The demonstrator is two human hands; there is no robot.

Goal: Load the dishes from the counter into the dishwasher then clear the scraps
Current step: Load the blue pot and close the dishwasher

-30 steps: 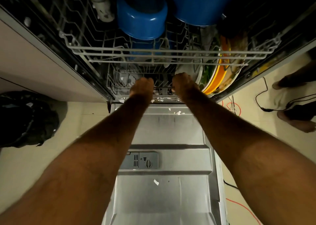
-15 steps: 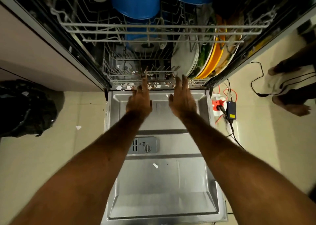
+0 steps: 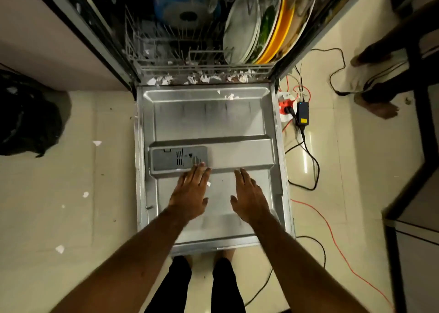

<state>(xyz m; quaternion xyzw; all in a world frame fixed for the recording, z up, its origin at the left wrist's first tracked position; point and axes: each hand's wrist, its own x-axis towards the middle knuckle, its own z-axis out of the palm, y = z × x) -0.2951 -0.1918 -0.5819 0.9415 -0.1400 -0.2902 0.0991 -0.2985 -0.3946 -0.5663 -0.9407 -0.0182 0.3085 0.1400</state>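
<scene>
The dishwasher door (image 3: 242, 117) lies open and flat in front of me. Inside, the lower rack (image 3: 204, 69) holds several upright plates (image 3: 242, 27), white, green and yellow, and a blue pot (image 3: 183, 10) behind. White paper scraps (image 3: 204, 78) lie along the rack's front edge and on the door. My left hand (image 3: 192, 191) hovers palm down over the door beside the grey detergent compartment (image 3: 177, 159), fingers straight, holding nothing. My right hand (image 3: 249, 196) is alongside it, flat and empty too.
A black bag (image 3: 28, 120) sits on the floor at the left. More paper scraps (image 3: 59, 248) dot the tiles. Cables and a power adapter (image 3: 303, 113) lie right of the door. Another person's feet (image 3: 377, 103) stand at the far right by a dark table leg (image 3: 420, 86).
Both hands let go of the lower rack's front and drew back towards me over the door, fingers now straight. The view tilted down, so the rack sits further inside.
</scene>
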